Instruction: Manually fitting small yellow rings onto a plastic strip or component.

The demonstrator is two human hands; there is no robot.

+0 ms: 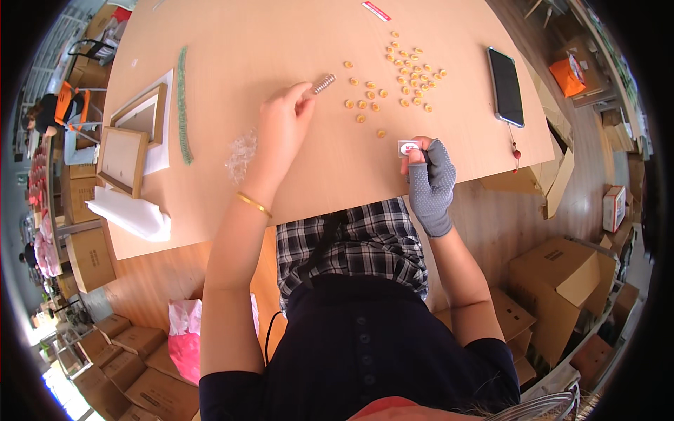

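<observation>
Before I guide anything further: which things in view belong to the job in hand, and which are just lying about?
Likely in use:
- small white-and-red packet, pinched in the gloved right hand
- silvery ridged piece, at the left hand
- amber discs, scattered ahead

Probably just lying about:
- black phone
- wooden frames
- green strip
- clear plastic scraps
- red-and-white label

You wear a grey fingerless fabric glove (432, 200) right of centre, patterned with pale dots, and a thin gold bangle (253, 205) left of centre. Your navy buttoned top (316, 351), lower centre: plain, very dark. Your plaid fabric trousers (382, 231): black, white, grey checks. You hold a silvery ribbed cylinder (324, 84), upper centre, and a white-and-red square piece (408, 148). Small round amber-yellow pieces (361, 118), upper centre-right: uniformly coloured. Pale tan tabletop (232, 63). Narrow green strip (183, 105), upper left: finely banded.
</observation>
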